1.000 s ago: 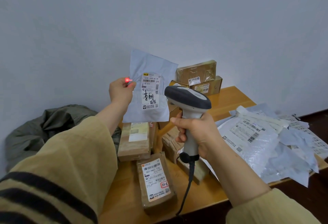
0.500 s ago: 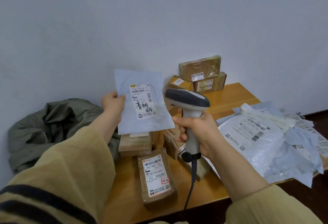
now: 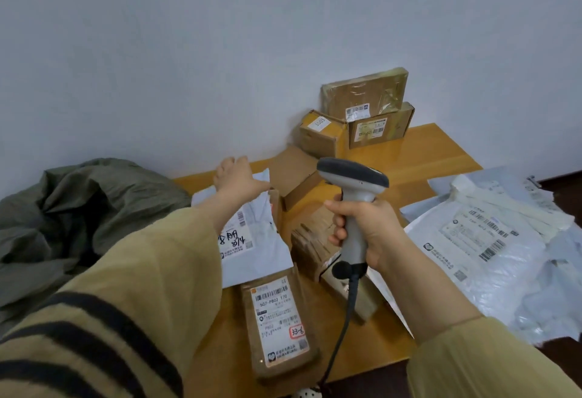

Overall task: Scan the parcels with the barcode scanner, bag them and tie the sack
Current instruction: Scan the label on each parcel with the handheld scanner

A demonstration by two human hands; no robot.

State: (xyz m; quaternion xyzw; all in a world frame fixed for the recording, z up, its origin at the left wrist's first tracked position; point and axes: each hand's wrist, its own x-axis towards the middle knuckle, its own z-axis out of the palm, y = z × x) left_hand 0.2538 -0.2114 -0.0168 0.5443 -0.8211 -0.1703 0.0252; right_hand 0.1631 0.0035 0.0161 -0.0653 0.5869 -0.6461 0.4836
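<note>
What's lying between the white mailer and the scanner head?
Head view: a plain brown cardboard box lies between the white mailer held by the left hand and the barcode scanner in the right hand.

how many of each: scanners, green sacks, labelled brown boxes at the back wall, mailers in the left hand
barcode scanner: 1
green sack: 1
labelled brown boxes at the back wall: 3
white mailer in the left hand: 1
total: 6
</note>
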